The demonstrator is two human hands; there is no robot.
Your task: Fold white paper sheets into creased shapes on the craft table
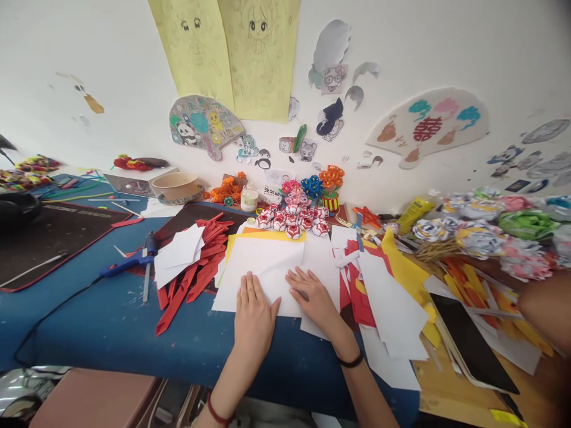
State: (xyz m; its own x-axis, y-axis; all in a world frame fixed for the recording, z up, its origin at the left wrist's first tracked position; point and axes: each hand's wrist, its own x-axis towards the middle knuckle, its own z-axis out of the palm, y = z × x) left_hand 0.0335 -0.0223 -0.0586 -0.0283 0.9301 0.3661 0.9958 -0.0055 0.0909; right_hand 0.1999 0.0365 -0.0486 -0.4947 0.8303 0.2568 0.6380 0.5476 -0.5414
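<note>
My left hand point(254, 312) lies flat, fingers together, on the near edge of a white paper sheet point(263, 261) on the blue table. My right hand point(312, 294) presses flat on the same sheet just to the right, fingers spread a little. Neither hand grips anything. A yellow sheet point(267, 236) shows under the white one at its far edge. More white sheets point(388, 309) and red scraps point(357, 291) lie to the right of my right hand.
Red paper strips point(196, 267) and white squares point(178, 252) lie left of the sheet, with a blue glue gun point(129, 260) beyond. Small red-white paper flowers point(292, 220) sit behind it. Paper roses point(482, 235) crowd the right; another person's arm point(546, 306) enters there. A black tablet point(473, 342) lies nearby.
</note>
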